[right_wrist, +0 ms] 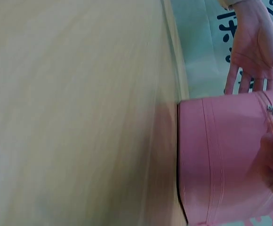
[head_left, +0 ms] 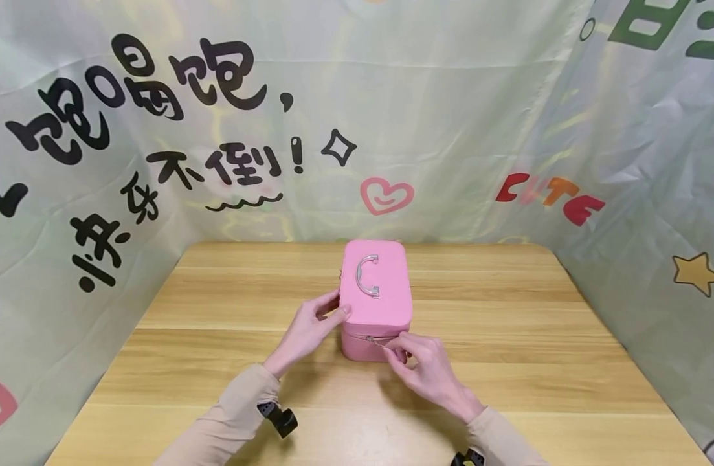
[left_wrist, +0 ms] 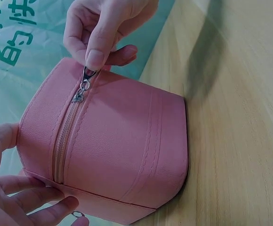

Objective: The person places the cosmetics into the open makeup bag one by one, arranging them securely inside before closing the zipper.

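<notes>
A pink case (head_left: 375,285) with a silver handle (head_left: 362,277) on its lid stands upright. My left hand (head_left: 310,327) rests against the case's left side, its thumb on the lid's edge; its fingers look fairly straight in the right wrist view. At the near end, my right hand (head_left: 423,362) pinches a metal zipper pull (left_wrist: 88,74) between thumb and forefinger. The zipper (left_wrist: 63,146) runs around the case just below the lid, and the lid appears down. A second small metal ring (left_wrist: 77,214) shows by the left fingers in the left wrist view.
The case stands near the middle of a wooden table (head_left: 228,304). Printed fabric (head_left: 450,116) with lettering and drawings hangs behind the table and along both sides. A black wrist device (head_left: 278,417) is strapped on the left sleeve.
</notes>
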A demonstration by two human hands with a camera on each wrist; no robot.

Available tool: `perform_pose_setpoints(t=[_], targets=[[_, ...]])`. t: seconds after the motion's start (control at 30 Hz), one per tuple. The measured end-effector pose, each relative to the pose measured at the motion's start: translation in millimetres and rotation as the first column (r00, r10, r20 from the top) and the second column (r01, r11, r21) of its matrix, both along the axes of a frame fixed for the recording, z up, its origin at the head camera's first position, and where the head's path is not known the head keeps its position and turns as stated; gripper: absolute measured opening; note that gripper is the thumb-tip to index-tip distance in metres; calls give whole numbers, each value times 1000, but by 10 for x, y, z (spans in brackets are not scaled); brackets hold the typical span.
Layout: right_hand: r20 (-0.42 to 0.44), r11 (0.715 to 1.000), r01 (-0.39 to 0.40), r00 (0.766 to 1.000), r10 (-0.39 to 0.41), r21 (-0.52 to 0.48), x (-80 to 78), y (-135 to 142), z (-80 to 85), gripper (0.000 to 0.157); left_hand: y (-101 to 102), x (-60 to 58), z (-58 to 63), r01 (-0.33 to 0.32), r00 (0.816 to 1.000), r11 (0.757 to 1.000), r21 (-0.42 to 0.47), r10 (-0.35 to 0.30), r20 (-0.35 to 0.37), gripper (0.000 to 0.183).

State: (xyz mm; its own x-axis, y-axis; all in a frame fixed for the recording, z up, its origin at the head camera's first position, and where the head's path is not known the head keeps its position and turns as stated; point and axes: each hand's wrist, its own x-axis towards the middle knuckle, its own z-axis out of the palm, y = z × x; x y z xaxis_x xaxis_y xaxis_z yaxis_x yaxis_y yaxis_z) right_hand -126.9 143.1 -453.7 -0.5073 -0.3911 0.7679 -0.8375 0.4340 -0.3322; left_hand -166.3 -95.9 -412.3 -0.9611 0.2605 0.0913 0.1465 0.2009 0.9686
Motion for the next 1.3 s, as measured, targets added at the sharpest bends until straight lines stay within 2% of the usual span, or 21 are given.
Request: perform_pose_setpoints(t=[0.3, 0.47, 1.03, 1.3], targets=[[-42, 997, -74, 996, 73, -7, -66, 152, -31, 9, -13, 14, 15, 10, 1000, 1000, -23, -10, -15, 58], [-47, 994, -110, 993, 110, 0, -86, 238, -29, 11, -13, 11, 19, 11, 1000, 1000, -26, -12, -17, 58], [-96, 994, -105, 990, 105, 5, -76, 450, 5, 15, 10, 11, 11, 7, 1000, 1000, -25, -7, -15, 58], [-35, 996, -84, 996, 85, 26, -46, 431, -43, 9, 8, 18, 17, -1, 1000, 1000, 16, 1, 20, 58]])
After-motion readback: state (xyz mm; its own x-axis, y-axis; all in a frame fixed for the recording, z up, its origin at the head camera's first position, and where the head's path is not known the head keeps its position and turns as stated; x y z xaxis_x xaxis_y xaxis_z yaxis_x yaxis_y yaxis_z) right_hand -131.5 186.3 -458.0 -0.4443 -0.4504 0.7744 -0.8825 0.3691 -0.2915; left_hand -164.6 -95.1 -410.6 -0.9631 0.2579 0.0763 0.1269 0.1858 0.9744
